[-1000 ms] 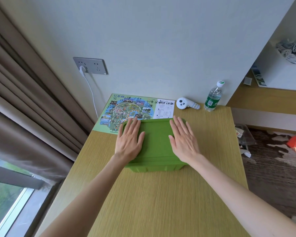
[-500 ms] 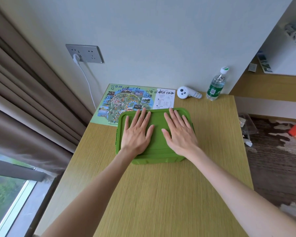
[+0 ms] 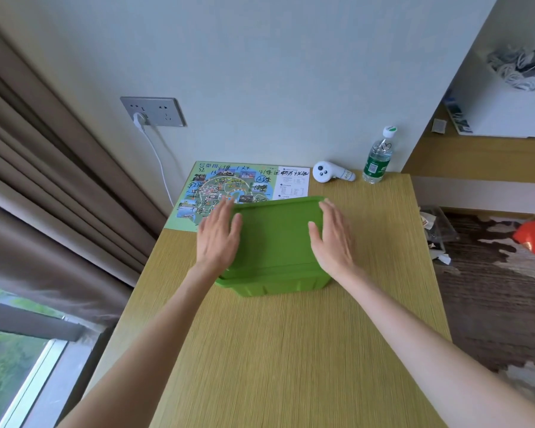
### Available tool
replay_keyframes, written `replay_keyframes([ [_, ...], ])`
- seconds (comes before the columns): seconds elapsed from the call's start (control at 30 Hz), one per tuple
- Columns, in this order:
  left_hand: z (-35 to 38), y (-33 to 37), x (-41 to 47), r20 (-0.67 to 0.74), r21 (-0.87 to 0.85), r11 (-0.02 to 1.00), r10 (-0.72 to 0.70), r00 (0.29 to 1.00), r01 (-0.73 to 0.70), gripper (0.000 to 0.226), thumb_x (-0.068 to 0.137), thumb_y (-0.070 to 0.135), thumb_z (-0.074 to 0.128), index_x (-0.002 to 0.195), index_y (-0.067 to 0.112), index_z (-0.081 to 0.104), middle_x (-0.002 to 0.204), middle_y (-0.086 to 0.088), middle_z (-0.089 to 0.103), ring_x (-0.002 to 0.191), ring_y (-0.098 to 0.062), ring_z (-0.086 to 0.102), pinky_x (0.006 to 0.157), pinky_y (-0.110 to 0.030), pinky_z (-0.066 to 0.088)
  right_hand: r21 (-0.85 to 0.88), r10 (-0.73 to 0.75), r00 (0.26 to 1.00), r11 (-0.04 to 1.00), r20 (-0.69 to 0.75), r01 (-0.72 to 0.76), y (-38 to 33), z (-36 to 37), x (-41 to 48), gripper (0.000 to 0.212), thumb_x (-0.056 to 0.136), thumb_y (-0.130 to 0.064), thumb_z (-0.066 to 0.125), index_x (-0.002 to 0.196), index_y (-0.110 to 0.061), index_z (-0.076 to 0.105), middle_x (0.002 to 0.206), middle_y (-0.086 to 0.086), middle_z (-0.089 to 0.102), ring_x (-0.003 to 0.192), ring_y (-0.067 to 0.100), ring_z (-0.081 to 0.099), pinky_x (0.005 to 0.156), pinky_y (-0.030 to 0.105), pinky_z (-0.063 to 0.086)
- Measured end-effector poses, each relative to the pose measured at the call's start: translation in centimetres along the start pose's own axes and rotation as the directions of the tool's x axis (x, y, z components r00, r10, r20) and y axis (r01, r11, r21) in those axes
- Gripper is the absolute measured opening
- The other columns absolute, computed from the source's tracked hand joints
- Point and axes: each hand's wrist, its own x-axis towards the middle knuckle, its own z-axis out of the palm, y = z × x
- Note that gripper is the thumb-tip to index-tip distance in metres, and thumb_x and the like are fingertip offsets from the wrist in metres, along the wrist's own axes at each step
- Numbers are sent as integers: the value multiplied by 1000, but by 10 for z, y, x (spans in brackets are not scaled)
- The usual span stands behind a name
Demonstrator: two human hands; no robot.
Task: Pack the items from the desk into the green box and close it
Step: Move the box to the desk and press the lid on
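So the green box (image 3: 275, 242) sits lid-on mid-desk (image 3: 291, 350), its far edge over a colourful map (image 3: 229, 186), with the left hand (image 3: 218, 239) and right hand (image 3: 332, 239) flat over the lid's side edges, fingers straight and gripping nothing, white controller (image 3: 331, 173) and water bottle (image 3: 377, 159) by the wall.

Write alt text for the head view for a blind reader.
Two bare hands, left hand and right hand, lie flat on the side edges of a closed green plastic box on a light wooden desk. Behind it are a colourful paper map, a white handheld controller and a clear plastic water bottle.
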Motion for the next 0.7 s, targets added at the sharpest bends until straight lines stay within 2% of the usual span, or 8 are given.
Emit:
replay_keyframes([
  [0.07, -4, -16, -11, -75, -116, 979, -178, 981, 168, 48, 102, 38, 32, 147, 20, 32, 153, -2, 35, 141, -22, 31, 110, -44, 25, 117, 105, 993, 988, -56, -98, 6, -4, 1, 47, 99, -26, 48, 140, -4, 38, 145, 10, 42, 134, 24, 39, 109, 34, 31],
  [0.17, -1, -31, -23, 31, -320, 873, -378, 925, 367, 50, 101, 43, 34, 143, 15, 33, 145, -10, 39, 132, -28, 41, 105, -43, 31, 185, 265, 964, 947, 11, -262, 13, -6, 5, 46, 100, -34, 45, 136, -6, 39, 136, 8, 45, 122, 22, 46, 94, 31, 37],
  [0.3, 8, -41, -33, 122, -414, 797, -429, 895, 439, 56, 99, 53, 32, 142, 15, 34, 141, -8, 48, 125, -28, 48, 98, -39, 36, 234, 412, 895, 865, 171, -443, 29, -3, 6, 47, 101, -42, 37, 133, -7, 40, 131, 8, 49, 107, 22, 53, 81, 33, 42],
  [0.43, 11, -48, -32, 194, -460, 719, -491, 849, 521, 63, 95, 62, 33, 130, 12, 49, 127, -9, 57, 109, -26, 52, 87, -35, 37, 286, 454, 862, 815, 226, -504, 37, 1, 3, 50, 99, -51, 36, 124, -8, 47, 110, 7, 59, 80, 15, 55, 59, 28, 40],
  [0.53, 11, -50, -29, 224, -454, 722, -474, 852, 521, 65, 96, 61, 32, 116, 6, 61, 117, -12, 63, 106, -30, 56, 94, -42, 44, 321, 488, 851, 789, 194, -525, 38, 3, 1, 51, 98, -53, 39, 118, -8, 49, 99, 4, 60, 78, 17, 56, 63, 32, 43],
  [0.6, 11, -49, -28, 221, -463, 722, -467, 856, 514, 65, 98, 59, 32, 116, 4, 62, 115, -11, 63, 108, -31, 57, 99, -44, 43, 327, 489, 853, 789, 180, -521, 37, 4, 0, 50, 97, -53, 40, 116, -8, 50, 94, 4, 59, 76, 18, 56, 63, 32, 44],
  [0.7, 9, -47, -28, 217, -464, 731, -454, 864, 501, 59, 99, 55, 32, 114, 7, 61, 110, -8, 62, 104, -29, 56, 94, -40, 44, 318, 475, 860, 799, 187, -510, 35, 2, -1, 49, 97, -53, 40, 115, -8, 50, 92, 5, 59, 76, 20, 56, 65, 34, 46],
])
